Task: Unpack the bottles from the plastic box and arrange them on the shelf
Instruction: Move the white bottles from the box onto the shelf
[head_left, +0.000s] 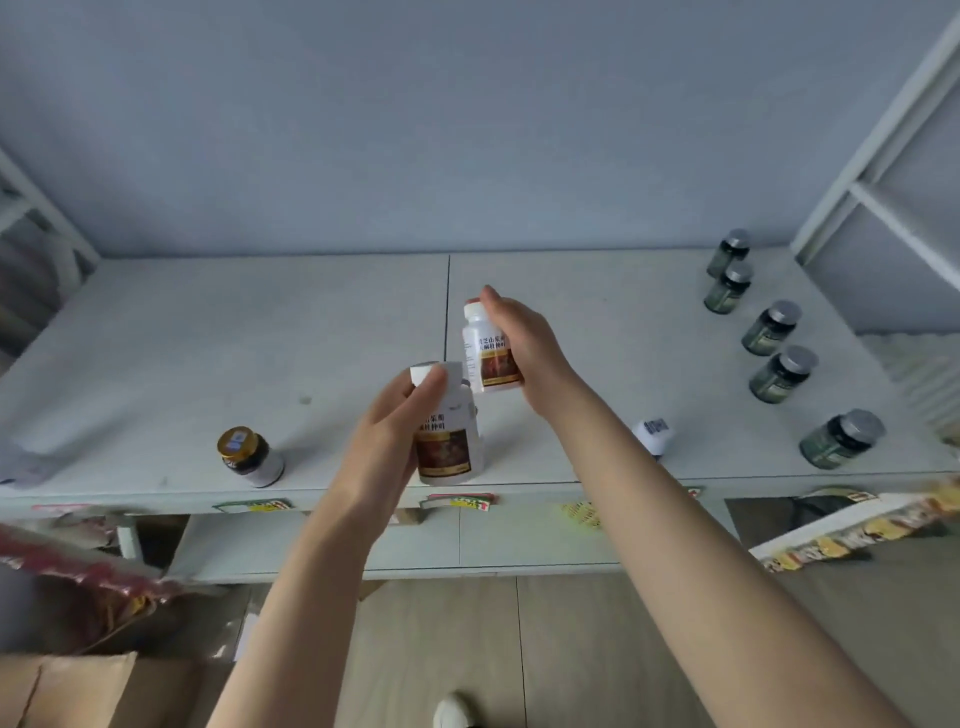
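My left hand (387, 434) grips a white bottle (451, 441) with a brown and gold label, held above the front edge of the white shelf (156, 338). My right hand (524, 345) holds a second white bottle (491, 348) of the same kind, a little farther back over the shelf's middle. Both bottles are upright and in the air. The plastic box is not in view.
Several dark green bottles with grey caps (771, 327) stand in a row at the shelf's right. A gold-capped jar (249, 454) sits at the front left. A small white bottle (653, 435) stands behind my right forearm. Cardboard boxes (67, 686) and red packaging (78, 566) lie on the floor at lower left.
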